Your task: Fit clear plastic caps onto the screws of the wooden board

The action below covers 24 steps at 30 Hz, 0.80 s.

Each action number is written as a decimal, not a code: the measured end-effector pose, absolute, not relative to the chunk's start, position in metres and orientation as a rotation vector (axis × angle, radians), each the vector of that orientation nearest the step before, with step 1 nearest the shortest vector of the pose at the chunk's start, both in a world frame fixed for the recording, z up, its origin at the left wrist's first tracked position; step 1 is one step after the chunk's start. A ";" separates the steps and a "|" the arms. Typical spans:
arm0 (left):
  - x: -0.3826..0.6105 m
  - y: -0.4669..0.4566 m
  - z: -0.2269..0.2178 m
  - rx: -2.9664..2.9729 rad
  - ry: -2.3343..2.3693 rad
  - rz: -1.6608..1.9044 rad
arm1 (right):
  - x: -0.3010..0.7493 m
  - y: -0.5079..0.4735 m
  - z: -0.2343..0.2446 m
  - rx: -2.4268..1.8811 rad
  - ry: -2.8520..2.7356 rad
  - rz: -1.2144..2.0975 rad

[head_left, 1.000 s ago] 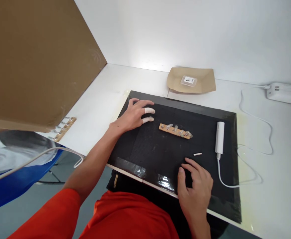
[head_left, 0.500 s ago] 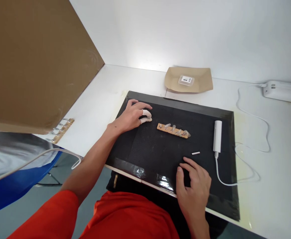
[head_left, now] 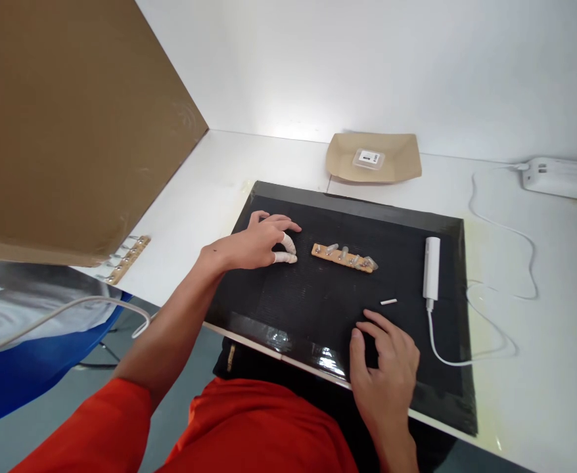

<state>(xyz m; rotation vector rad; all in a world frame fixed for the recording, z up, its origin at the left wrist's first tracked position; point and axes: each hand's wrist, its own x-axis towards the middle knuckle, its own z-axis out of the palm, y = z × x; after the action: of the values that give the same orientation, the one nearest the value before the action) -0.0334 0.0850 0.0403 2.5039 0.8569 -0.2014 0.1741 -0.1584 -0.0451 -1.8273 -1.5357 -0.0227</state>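
Observation:
My left hand (head_left: pixel 269 240) rests on the black mat (head_left: pixel 288 295), fingers apart and holding nothing. White finger cots cover its thumb and index finger. Just to its right lies a small wooden strip (head_left: pixel 335 255) fitted with several metal studs and clear, tube-like pieces. My right hand (head_left: pixel 384 361) lies at the mat's front edge, empty, with fingers spread and slightly bent. Beyond its fingertips is a short white stick (head_left: pixel 388 301). A white bar-shaped device (head_left: pixel 431 269) with a cable sits on the right part of the mat.
At the back, a brown paper tray (head_left: pixel 338 161) holds a small clear labelled box (head_left: pixel 369 158). A white power strip (head_left: pixel 564 177) stands far right, its cord trailing over the table. Another studded wooden strip (head_left: pixel 128 259) lies by the cardboard panel (head_left: pixel 71 131) at left.
My left hand has shifted slightly toward me and to the left over the mat. My right hand and the wooden strip have stayed in place.

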 end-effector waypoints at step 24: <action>-0.040 0.078 0.020 2.633 0.967 0.008 | 0.174 -0.158 -0.044 -1.820 -1.543 -0.039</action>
<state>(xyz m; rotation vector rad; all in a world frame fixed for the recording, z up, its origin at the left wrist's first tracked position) -0.0398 0.0782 0.0203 2.6332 0.9669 0.0078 0.1739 -0.1581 -0.0443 -1.8203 -1.5434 -0.0388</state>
